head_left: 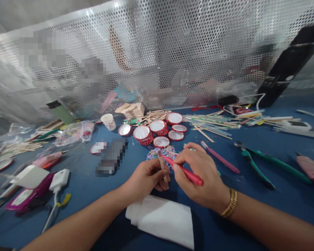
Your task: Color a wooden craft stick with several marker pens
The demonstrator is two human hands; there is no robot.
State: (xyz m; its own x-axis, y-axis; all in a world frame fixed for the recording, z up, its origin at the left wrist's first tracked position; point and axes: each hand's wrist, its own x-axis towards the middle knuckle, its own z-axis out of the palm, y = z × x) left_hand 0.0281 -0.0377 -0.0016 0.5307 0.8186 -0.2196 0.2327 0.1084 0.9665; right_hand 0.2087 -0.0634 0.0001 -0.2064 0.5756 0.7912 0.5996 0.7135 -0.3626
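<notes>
My left hand [146, 177] is closed around a thin wooden craft stick [161, 163], holding it upright over the blue table [94, 181]. My right hand [199, 174], with a gold bangle at the wrist, grips a red pen-like tool [184, 170] whose tip meets the stick. Just behind both hands lies a small heap of coloured rubber bands [163, 152]. A folded white cloth [163, 218] rests under my forearms.
Red-rimmed round lids [157, 130] and loose wooden sticks [214, 122] lie in front of a perforated metal screen [157, 55]. Green-handled pliers [256, 164], a pink pen [221, 158] and a pink tool [312, 169] lie right; a white cup [109, 121], charger [59, 179] and clutter left.
</notes>
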